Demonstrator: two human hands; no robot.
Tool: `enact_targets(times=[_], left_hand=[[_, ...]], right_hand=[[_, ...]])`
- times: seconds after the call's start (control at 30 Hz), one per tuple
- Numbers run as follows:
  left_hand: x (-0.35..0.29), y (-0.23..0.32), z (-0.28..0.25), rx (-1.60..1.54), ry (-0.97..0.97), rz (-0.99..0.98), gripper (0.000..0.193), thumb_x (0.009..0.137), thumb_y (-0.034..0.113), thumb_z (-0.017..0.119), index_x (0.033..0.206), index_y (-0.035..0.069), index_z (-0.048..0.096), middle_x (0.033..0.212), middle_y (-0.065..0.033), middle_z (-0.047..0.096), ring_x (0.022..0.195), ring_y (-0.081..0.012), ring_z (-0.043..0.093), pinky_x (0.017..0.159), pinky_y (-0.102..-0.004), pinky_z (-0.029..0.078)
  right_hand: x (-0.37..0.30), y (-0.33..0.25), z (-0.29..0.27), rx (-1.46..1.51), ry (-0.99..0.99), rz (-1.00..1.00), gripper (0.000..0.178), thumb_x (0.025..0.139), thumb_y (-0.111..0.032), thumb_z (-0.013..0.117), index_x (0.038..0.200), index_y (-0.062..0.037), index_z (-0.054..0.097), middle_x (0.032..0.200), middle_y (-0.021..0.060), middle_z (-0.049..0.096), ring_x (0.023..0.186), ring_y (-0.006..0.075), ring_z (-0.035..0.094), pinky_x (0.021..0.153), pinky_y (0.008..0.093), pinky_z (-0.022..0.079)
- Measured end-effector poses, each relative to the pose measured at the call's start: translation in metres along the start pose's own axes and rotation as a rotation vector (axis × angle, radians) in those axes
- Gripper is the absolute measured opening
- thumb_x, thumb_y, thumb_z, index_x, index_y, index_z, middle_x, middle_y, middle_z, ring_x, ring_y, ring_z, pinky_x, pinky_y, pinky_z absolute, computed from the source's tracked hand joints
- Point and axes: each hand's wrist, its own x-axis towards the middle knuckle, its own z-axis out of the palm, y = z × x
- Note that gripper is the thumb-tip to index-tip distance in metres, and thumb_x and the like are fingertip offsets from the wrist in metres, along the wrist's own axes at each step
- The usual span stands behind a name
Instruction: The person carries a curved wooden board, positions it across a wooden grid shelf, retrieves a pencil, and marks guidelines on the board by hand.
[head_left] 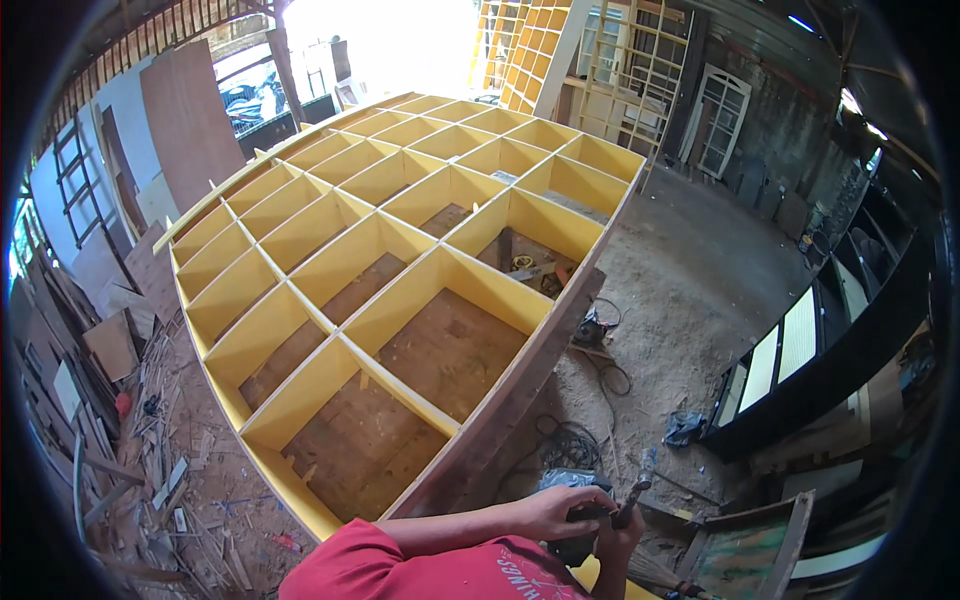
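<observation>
My left hand (562, 512) reaches across my red shirt, fingers curled round a small dark piece (588, 513) that I cannot make out. Right beside it, my right hand (617, 543) is closed on a hammer (628, 508), its dark handle upright and its head pointing up. Both hands are close together, low in the picture and right of the wooden frame. That large yellow grid frame (460, 430), with pale upper edges and open square cells, lies on a brown worktable (440, 345).
Tools and a yellow tape roll (522, 262) lie inside one cell. Cables (568, 443) and a blue plastic bag (684, 428) are on the dusty floor. A black shelf-like unit (800, 385) stands at the right. Wood scraps (185, 490) litter the left side.
</observation>
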Motion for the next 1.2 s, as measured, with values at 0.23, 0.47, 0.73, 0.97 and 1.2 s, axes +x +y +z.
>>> enact_targets(times=[0.23,0.47,0.73,0.97,1.2], left_hand=[[0.029,0.001,-0.031,0.202,0.015,-0.270,0.041,0.102,0.025,0.073,0.135,0.007,0.061,0.104,-0.0181,0.072,0.098,-0.0357,0.072,0.085,-0.0456,0.056],[0.064,-0.037,-0.039,0.261,-0.017,-0.221,0.043,0.099,0.039,0.074,0.125,0.006,0.065,0.093,-0.0210,0.070,0.085,-0.0408,0.070,0.076,-0.0487,0.054],[0.150,-0.042,-0.090,0.239,0.195,-0.275,0.029,0.101,0.027,0.074,0.118,0.003,0.070,0.096,-0.0212,0.073,0.085,-0.0300,0.072,0.079,-0.0429,0.055],[0.250,-0.064,-0.130,0.187,0.325,-0.285,0.032,0.101,0.027,0.076,0.119,0.001,0.070,0.098,-0.0174,0.073,0.090,-0.0214,0.067,0.084,-0.0396,0.054],[0.307,-0.068,-0.219,0.191,0.657,-0.194,0.040,0.096,0.032,0.083,0.124,0.003,0.075,0.106,-0.0103,0.078,0.096,-0.0182,0.073,0.089,-0.0355,0.058]], right_hand=[[0.047,-0.007,-0.001,-0.053,0.037,0.021,0.019,0.082,-0.010,0.081,0.096,-0.0042,0.070,0.079,-0.0041,0.060,0.070,0.0072,0.055,0.065,0.0268,0.043],[0.111,-0.004,-0.014,-0.197,0.009,-0.031,0.021,0.075,0.003,0.066,0.093,-0.0041,0.074,0.074,-0.0043,0.053,0.067,0.0099,0.049,0.064,0.0300,0.040],[0.235,-0.023,-0.011,-0.145,-0.213,0.002,0.024,0.078,0.000,0.072,0.101,-0.0051,0.075,0.067,-0.0057,0.052,0.062,0.0065,0.050,0.057,0.0294,0.041],[0.358,-0.022,-0.016,-0.095,-0.372,-0.088,0.015,0.085,0.000,0.076,0.098,-0.0051,0.072,0.070,-0.0077,0.051,0.063,0.0035,0.044,0.057,0.0265,0.037],[0.467,-0.009,-0.009,-0.071,-0.382,-0.033,0.017,0.082,0.000,0.066,0.098,-0.0035,0.071,0.070,-0.0053,0.049,0.063,0.0053,0.043,0.057,0.0282,0.036]])
